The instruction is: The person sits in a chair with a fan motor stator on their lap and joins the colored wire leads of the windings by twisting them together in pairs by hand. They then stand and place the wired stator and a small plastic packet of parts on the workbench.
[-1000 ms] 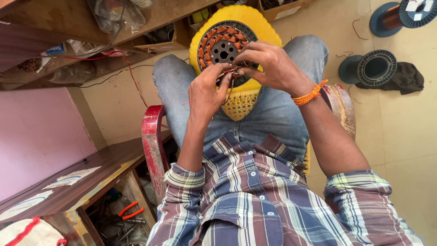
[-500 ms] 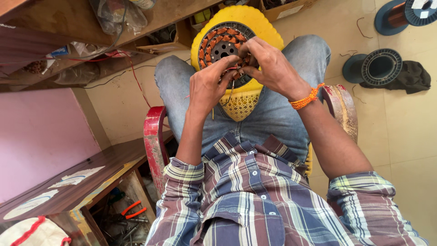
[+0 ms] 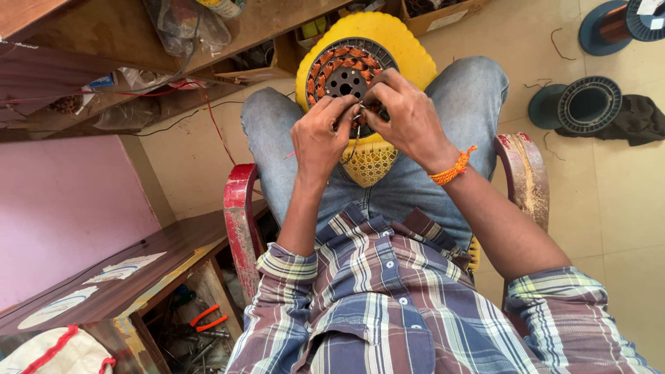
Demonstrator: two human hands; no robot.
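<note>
At the upper centre of the frame a round motor stator (image 3: 344, 71) with copper windings rests on a yellow plastic stool (image 3: 405, 43) between the person's knees. The left hand (image 3: 323, 136) and the right hand (image 3: 404, 115) meet over its lower edge, fingertips pinched together on thin wire ends (image 3: 359, 114). An orange thread band (image 3: 454, 167) circles the right wrist. Wire spools (image 3: 587, 104) lie on the floor at upper right.

Over at eleven o'clock a clear plastic bag (image 3: 181, 24) sags on the wooden shelf; at one o'clock a brown cardboard box (image 3: 443, 14) with a pale label sits on the floor; at eight o'clock round white stickers (image 3: 55, 308) lie on the bench
</note>
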